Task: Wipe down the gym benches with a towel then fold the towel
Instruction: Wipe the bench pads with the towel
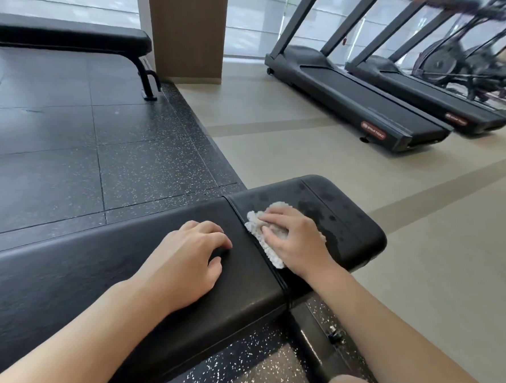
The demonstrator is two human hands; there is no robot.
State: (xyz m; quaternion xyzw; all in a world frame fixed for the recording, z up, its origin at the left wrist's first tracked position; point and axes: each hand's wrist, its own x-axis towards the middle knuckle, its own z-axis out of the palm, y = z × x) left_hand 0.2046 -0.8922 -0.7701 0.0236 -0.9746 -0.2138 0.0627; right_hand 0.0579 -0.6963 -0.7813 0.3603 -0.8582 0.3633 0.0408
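A black padded gym bench (73, 279) runs across the lower half of the view, split by a seam into a long pad and a short end pad (345, 215). My right hand (296, 239) presses a small grey-white towel (255, 225) flat on the end pad, right beside the seam. Dark damp patches show on the end pad around the towel. My left hand (188, 260) rests palm down on the long pad, just left of the seam, fingers curled and holding nothing. A second black bench (67, 37) stands at the back left.
Black speckled rubber tiles (95, 147) cover the floor to the left; beige flooring (428, 269) lies to the right. Two treadmills (368, 104) stand at the back right, with an exercise bike (460, 66) beyond them. A brown pillar (188, 32) rises at the back.
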